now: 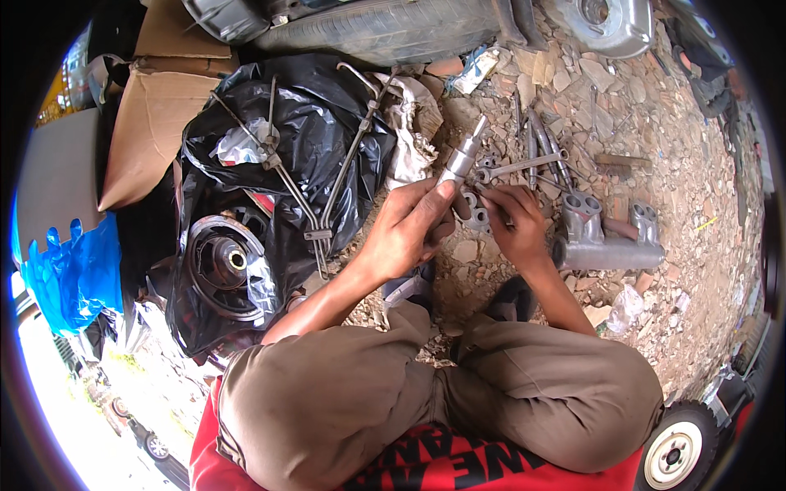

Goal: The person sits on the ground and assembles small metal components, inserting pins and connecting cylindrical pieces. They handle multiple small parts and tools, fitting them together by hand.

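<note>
2 hands [413,219] [518,225]: L clasps 1 mtl shaft [463,158] | R curled, hold unclear | 1 wrench [528,164] nr

Silvery metal shaft [463,159], stepped and cylindrical, slimming to a narrow tip, held tilted at the centre, tip pointing far and right, near end hidden

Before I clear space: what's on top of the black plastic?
Linked metal rods lie across the black plastic; a round metal part sits among its lower folds. What lies beneath is hidden.
</note>
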Demonstrator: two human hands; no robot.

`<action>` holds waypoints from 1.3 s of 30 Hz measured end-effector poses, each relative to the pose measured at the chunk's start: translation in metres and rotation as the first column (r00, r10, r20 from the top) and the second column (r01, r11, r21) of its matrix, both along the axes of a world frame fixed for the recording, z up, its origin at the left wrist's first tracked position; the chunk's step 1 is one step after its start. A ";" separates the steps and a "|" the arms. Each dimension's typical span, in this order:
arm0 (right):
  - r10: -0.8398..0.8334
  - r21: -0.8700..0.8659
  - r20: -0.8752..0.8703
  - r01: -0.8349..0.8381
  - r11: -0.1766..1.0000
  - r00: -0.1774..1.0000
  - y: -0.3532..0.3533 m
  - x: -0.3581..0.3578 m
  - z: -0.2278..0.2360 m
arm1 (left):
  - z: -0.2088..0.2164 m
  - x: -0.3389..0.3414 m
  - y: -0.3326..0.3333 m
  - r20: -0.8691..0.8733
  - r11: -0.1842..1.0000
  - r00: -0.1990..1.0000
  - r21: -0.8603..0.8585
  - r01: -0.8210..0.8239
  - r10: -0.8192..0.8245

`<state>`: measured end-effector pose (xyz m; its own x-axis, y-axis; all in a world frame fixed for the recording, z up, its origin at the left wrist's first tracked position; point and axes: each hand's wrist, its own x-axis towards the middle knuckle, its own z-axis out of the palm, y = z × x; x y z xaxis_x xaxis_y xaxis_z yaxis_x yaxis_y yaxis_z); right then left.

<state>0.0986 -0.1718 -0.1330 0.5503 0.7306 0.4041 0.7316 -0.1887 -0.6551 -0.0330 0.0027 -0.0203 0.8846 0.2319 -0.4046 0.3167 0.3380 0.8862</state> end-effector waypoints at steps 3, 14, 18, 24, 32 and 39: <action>-0.094 -0.005 -0.118 0.094 0.996 0.989 -0.005 -0.007 0.002 | 0.005 0.003 0.000 0.004 0.998 0.999 -0.031 -0.053 0.053; 0.063 0.250 0.046 -0.073 0.966 0.997 0.022 -0.004 0.081 | -0.007 0.003 -0.010 -0.086 1.000 0.996 -0.011 0.022 -0.023; 0.101 0.187 0.135 -0.126 0.974 0.986 0.022 -0.006 0.076 | -0.018 0.001 -0.010 -0.098 0.988 0.995 0.146 0.049 -0.035; 0.079 0.182 0.121 -0.101 0.978 0.989 0.021 -0.007 0.076 | -0.016 0.003 -0.013 -0.084 0.908 0.996 0.414 0.066 -0.034; 0.095 0.149 0.107 -0.111 0.983 0.990 0.022 -0.007 0.070 | -0.010 0.005 -0.014 -0.105 0.786 0.994 0.612 0.091 -0.033; 0.090 0.116 0.100 -0.102 0.988 0.991 0.019 -0.011 0.062 | -0.017 0.003 -0.013 -0.138 0.767 0.990 0.632 0.108 -0.026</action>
